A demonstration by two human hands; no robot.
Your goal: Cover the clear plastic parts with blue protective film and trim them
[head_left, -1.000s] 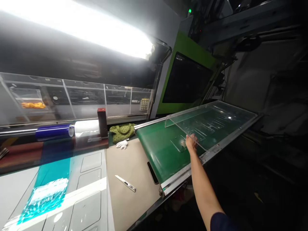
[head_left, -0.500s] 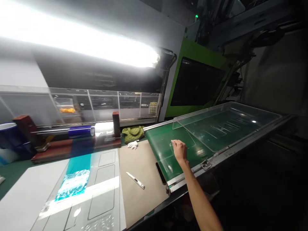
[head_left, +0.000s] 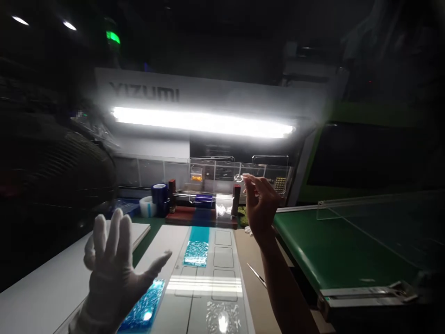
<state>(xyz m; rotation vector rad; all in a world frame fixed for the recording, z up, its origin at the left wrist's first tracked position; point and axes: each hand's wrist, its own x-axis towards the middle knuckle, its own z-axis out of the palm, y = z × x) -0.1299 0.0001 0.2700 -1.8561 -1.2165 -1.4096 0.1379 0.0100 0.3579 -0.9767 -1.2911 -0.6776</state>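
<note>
My bare right hand (head_left: 260, 206) is raised in front of me, its fingers pinched on the edge of a clear plastic panel (head_left: 215, 178) held up against the lit machine behind. My left hand (head_left: 111, 273), in a white glove, hovers open with fingers spread above the left side of the white work board (head_left: 205, 283). It touches nothing. A strip of blue film (head_left: 198, 246) lies along the board below the panel.
A green conveyor belt (head_left: 330, 250) with a clear cover (head_left: 382, 208) runs off to the right. A thin cutter (head_left: 256, 274) lies on the brown mat beside it. Blue film rolls (head_left: 159, 192) stand at the back of the bench under a bright tube light (head_left: 201, 121).
My right hand took the clear panel off the green belt and lifted it up to the left. The view swung left, and my gloved left hand came into sight.
</note>
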